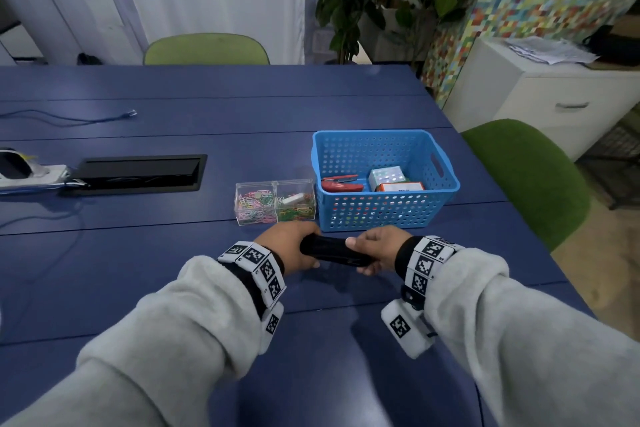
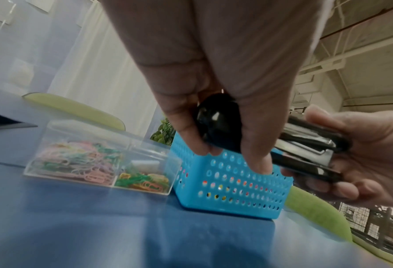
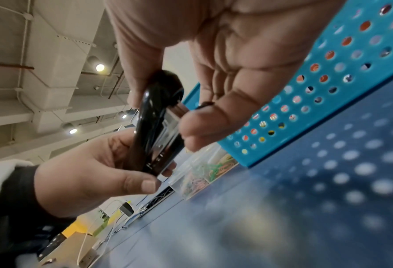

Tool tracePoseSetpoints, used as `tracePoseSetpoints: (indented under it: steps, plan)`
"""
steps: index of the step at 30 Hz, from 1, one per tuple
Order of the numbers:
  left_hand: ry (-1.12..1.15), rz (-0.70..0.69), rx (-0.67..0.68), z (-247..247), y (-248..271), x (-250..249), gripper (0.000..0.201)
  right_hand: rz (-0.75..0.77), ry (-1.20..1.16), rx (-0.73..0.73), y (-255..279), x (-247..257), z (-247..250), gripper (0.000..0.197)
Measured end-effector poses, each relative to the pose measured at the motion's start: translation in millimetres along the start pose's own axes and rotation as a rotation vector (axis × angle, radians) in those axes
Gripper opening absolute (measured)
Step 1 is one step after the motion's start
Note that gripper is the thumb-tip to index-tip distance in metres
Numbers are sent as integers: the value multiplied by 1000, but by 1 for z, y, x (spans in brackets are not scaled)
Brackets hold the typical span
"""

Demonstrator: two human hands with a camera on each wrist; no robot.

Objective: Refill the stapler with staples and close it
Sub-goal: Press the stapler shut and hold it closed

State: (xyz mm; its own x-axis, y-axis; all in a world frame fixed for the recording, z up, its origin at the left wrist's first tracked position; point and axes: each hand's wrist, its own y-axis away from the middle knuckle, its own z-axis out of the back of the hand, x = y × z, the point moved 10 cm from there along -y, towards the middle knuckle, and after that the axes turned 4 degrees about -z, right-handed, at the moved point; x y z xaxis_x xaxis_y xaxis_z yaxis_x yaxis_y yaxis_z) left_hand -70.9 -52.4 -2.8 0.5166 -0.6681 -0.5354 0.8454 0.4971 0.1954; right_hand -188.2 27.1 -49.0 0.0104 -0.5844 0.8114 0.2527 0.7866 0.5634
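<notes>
A black stapler point(image 1: 330, 250) is held level just above the blue table point(image 1: 173, 270), in front of the basket. My left hand point(image 1: 289, 248) grips its rounded rear end point(image 2: 218, 125) from above. My right hand point(image 1: 379, 248) holds the front end, thumb on top and fingers point(image 2: 351, 188) underneath. The metal magazine point(image 3: 165, 134) shows between the black cover and the base, which stand slightly apart. Two small boxes point(image 1: 386, 177) point(image 1: 400, 186), probably staples, lie in the blue basket point(image 1: 381, 133).
A red stapler point(image 1: 341, 184) also lies in the basket. A clear box of coloured paper clips point(image 1: 275, 201) stands left of it. A black cable hatch point(image 1: 138, 172), a power strip point(image 1: 31, 173) and a blue cable point(image 1: 69, 118) lie at the left. Green chairs point(image 1: 526, 177) stand around.
</notes>
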Motion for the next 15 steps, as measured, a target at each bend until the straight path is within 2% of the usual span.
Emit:
tracePoseSetpoints:
  steps: [5, 7, 9, 12, 15]
  plan:
    - [10, -30, -6, 13, 2, -17, 37, 28, 28, 26, 16, 14, 8, 31]
    - [-9, -29, -5, 15, 3, -25, 35, 44, 126, 4, 24, 22, 11, 29]
    - [-24, -31, -8, 17, 3, -34, 33, 85, 318, -28, 36, 36, 12, 26]
    - [-41, -30, -34, 25, 2, -50, 28, 162, 733, -87, 56, 64, 15, 18]
    - [-46, -15, -78, 39, -1, -65, 28, 201, 998, -146, 75, 94, 20, 41]
